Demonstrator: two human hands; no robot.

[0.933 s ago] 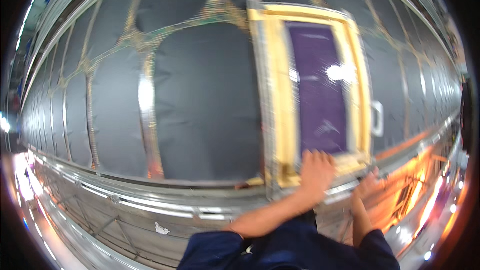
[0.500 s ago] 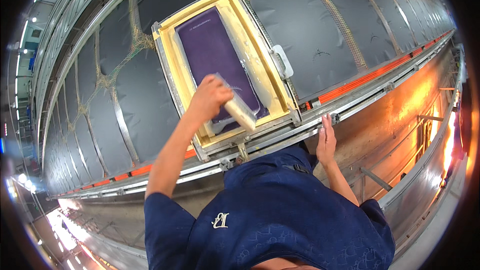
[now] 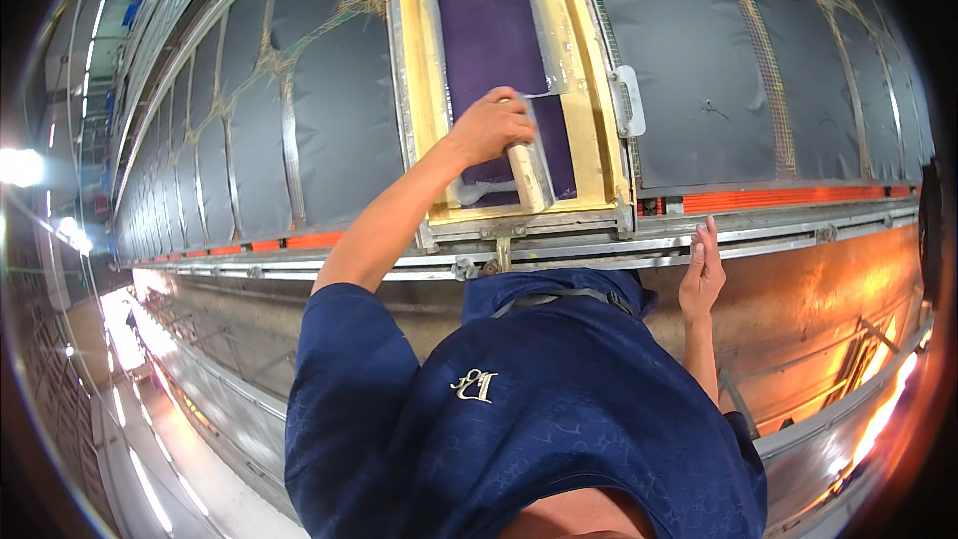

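Note:
My left hand (image 3: 496,127) is closed around the upper part of a squeegee (image 3: 529,180) with a pale wooden handle. The squeegee stands tilted on the purple mesh of a printing screen (image 3: 489,45), in its nearer half. Yellow tape borders the mesh inside a metal frame (image 3: 404,110). Whitish, glossy paste lies along the mesh's right side and in its near left corner. My right hand (image 3: 703,274) hangs in the air right of the frame, beyond the table edge, with fingers stretched and nothing in it.
The frame lies on a long table (image 3: 689,70) covered with dark grey panels, with yellowish mesh strips between them. A white handle plate (image 3: 629,100) sticks out from the frame's right side. A metal rail (image 3: 738,248) and an orange strip (image 3: 798,198) run along the near edge.
My view has turned, so the frame now stands straighter and farther right. The squeegee has shifted across the mesh toward the right in my left hand. My right hand stays open in the air.

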